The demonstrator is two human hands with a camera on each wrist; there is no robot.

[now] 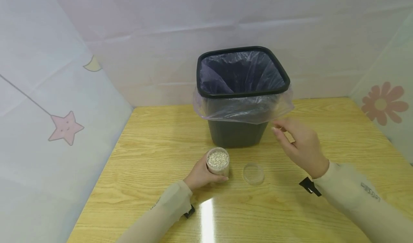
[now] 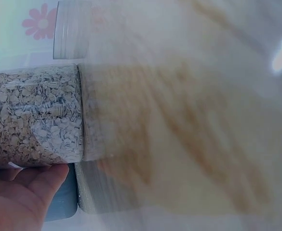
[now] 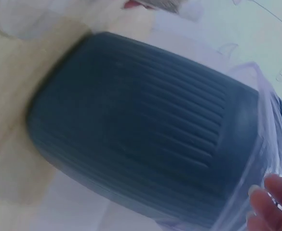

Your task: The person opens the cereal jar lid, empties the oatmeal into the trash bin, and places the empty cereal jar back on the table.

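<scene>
My left hand [image 1: 200,173] grips a clear jar [image 1: 222,170] of oat flakes [image 1: 218,159], with the thumb along its near side. The jar is uncapped and stands on the wooden table. In the left wrist view the flakes [image 2: 34,115] show through the jar's wall above the curled fingers [image 2: 47,185]. A round clear lid [image 1: 253,174] lies just right of the jar. My right hand [image 1: 301,144] hovers by the bin's right side, fingers loosely bent, with nothing visible in them. In the right wrist view its fingertips [image 3: 266,204] are near the plastic bag.
A dark trash bin [image 1: 237,133] stands behind the jar. Its purple-tinted bag [image 1: 248,110] is folded over the black rim [image 1: 243,92] and hangs outside. The wooden table [image 1: 155,157] meets printed cloth walls [image 1: 155,56] at the back and sides.
</scene>
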